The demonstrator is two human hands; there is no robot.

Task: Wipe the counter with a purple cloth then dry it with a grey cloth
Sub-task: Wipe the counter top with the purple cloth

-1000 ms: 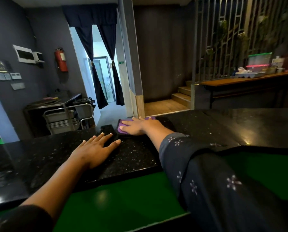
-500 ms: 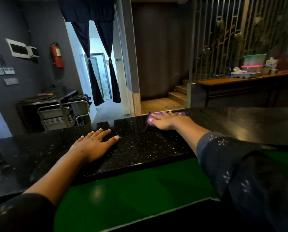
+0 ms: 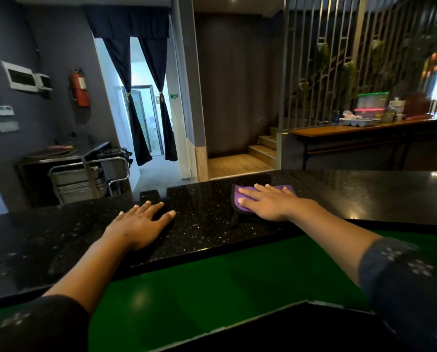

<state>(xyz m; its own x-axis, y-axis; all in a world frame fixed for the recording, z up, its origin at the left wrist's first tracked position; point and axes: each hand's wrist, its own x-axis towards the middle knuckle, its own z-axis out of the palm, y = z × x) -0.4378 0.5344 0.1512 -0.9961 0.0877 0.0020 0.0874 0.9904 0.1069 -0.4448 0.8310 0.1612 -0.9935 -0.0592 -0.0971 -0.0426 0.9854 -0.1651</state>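
The purple cloth (image 3: 238,200) lies flat on the black speckled counter (image 3: 204,214), close to its far edge. My right hand (image 3: 269,203) presses down on the cloth with fingers spread, covering most of it; a dark edge of the cloth sticks out toward me. To the left, my left hand (image 3: 138,224) rests palm down on the bare counter, fingers apart and holding nothing. No grey cloth is in view.
A lower green surface (image 3: 187,295) runs along the counter's near side. Beyond the counter stand a metal trolley (image 3: 85,179) at the left, steps (image 3: 263,148) in the middle, and a wooden table (image 3: 339,130) with containers at the right.
My right hand has slid the purple cloth to the right along the counter's far edge. My left hand has stayed flat in the same spot.
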